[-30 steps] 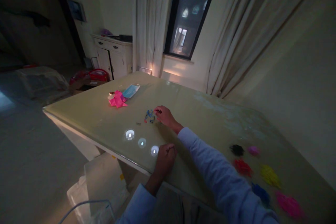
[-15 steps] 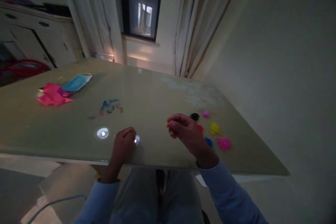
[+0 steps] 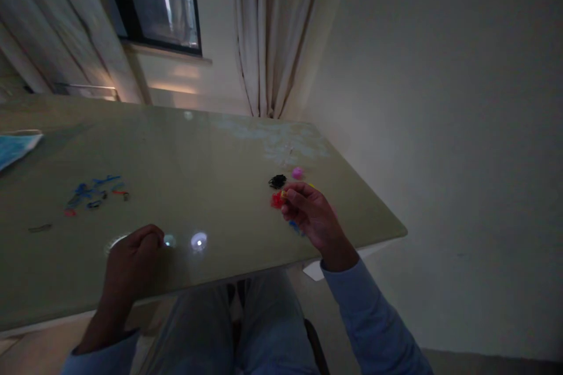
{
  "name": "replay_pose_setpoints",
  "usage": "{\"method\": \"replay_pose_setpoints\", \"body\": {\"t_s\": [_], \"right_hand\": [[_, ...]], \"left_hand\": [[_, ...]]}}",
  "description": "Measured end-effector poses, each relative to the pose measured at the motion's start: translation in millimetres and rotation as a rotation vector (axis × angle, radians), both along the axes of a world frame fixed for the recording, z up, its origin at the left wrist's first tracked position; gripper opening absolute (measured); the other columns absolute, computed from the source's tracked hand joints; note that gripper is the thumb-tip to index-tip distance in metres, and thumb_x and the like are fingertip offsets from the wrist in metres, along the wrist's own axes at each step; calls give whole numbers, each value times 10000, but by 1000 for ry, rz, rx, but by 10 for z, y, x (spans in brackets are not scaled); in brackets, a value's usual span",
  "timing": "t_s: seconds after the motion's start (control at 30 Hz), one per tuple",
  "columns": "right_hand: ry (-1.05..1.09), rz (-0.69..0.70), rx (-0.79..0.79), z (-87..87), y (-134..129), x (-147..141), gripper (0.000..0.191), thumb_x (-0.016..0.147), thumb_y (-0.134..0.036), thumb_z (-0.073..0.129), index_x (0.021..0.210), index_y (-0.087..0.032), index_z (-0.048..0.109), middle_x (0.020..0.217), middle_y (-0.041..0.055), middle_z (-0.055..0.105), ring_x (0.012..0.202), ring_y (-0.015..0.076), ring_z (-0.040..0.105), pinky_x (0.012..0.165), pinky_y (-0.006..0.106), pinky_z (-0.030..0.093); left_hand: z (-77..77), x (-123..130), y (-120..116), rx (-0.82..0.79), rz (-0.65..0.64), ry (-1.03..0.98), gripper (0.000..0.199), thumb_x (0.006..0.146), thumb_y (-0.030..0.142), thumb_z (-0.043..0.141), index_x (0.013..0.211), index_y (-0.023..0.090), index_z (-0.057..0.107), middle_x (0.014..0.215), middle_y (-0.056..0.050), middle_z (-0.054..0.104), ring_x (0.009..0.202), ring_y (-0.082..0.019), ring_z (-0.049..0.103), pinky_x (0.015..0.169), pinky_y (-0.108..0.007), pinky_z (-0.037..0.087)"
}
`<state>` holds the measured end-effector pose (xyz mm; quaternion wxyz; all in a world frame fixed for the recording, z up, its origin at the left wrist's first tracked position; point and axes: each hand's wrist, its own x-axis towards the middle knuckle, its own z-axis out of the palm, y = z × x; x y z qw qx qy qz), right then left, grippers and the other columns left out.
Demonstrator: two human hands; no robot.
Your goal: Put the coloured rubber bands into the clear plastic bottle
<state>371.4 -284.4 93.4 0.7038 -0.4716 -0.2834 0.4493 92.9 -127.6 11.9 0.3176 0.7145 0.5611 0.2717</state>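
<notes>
My right hand (image 3: 311, 214) pinches a small yellow rubber band (image 3: 284, 194) between thumb and fingertips, just above the table. Right beside those fingertips lies a red pile of rubber bands (image 3: 277, 200), with a black pile (image 3: 277, 181) and a pink clump (image 3: 298, 173) behind it. Partly covered by the hand are a blue pile (image 3: 295, 227) and a yellow pile (image 3: 312, 186). My left hand (image 3: 135, 258) is closed in a fist near the table's front edge; whatever it may hold is hidden. Farther left lie several mixed loose bands (image 3: 85, 192).
A blue face mask (image 3: 16, 147) is cut off at the left edge. One thin dark strip (image 3: 40, 228) lies apart from the loose bands. The glossy table (image 3: 211, 176) reflects lights, and a wall (image 3: 417, 129) rises beyond its right side.
The view has swung right. My right hand has moved with the yellow band to the coloured piles, next to the red one. My left hand stays fisted; the pink cloth has left view.
</notes>
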Motion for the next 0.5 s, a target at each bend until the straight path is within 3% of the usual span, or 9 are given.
{"method": "replay_pose_setpoints", "body": {"t_s": [0.13,0.27,0.4,0.5], "right_hand": [[-45,-22,-43,-43,-145,180,305,655,-374,879,844,-199,716,753,-8,735,562,97,658,502,192,526],[-177,-91,-112,-142,-249,568,324,643,-368,873,878,-186,745,806,30,766,607,126,694,524,214,540],[-586,-271,-218,-316,-244,1121,365,704,-434,783,937,-155,753,866,82,783,688,178,734,593,271,574],[-853,-381,-319,-436,-204,1473,331,751,-408,702,922,-132,762,789,89,777,668,200,728,598,302,569]], "left_hand": [[-61,2,10,19,-73,106,262,770,321,416,581,204,556,536,19,528,596,-162,501,577,-231,337],[-180,-54,50,19,-67,155,275,784,329,410,599,211,576,570,34,564,624,-156,523,597,-210,336],[-315,-101,113,69,-72,198,307,830,365,404,680,237,639,671,25,642,712,-186,571,647,-217,351],[-392,-94,143,71,-96,281,294,826,393,440,703,246,662,673,-1,646,647,-185,552,609,-221,326]]}}
